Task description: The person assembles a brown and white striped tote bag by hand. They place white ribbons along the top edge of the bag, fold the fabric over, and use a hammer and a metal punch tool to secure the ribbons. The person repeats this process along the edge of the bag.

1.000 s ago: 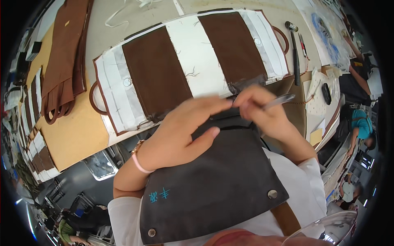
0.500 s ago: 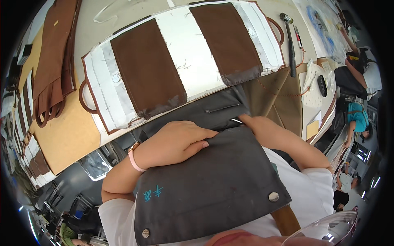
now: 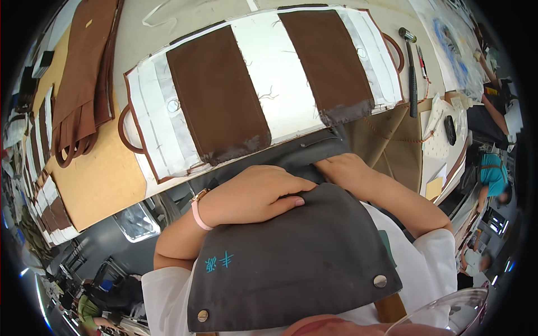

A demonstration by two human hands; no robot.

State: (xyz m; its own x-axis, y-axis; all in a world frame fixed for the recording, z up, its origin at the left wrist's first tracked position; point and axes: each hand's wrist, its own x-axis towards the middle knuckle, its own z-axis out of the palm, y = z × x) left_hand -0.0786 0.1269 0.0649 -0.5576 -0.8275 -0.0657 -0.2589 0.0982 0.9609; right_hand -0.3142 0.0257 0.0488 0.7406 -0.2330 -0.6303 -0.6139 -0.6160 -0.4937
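Note:
A dark grey apron (image 3: 297, 257) with metal snaps and blue handwriting covers my front. My left hand (image 3: 258, 193), with a pink-banded watch (image 3: 200, 210) at the wrist, is closed on a fold of it, thumb on top. Beside it, my right hand (image 3: 347, 172) reaches down behind the fold at the apron's dark lower part; its fingertips are hidden. Beyond both hands, a white bag piece (image 3: 274, 78) with two brown panels, loose threads and brown handles lies flat on the table, touched by neither hand.
A hammer (image 3: 411, 73) and a slim red-and-black tool (image 3: 421, 61) lie right of the bag piece. Stacked brown straps (image 3: 84, 84) hang together at the left. A black oblong object (image 3: 450, 130) rests at the right. People (image 3: 493, 179) work farther right.
My right hand has moved left, closer to my left hand, and a shiny strip near its fingers is now hidden. The whole view has shifted slightly.

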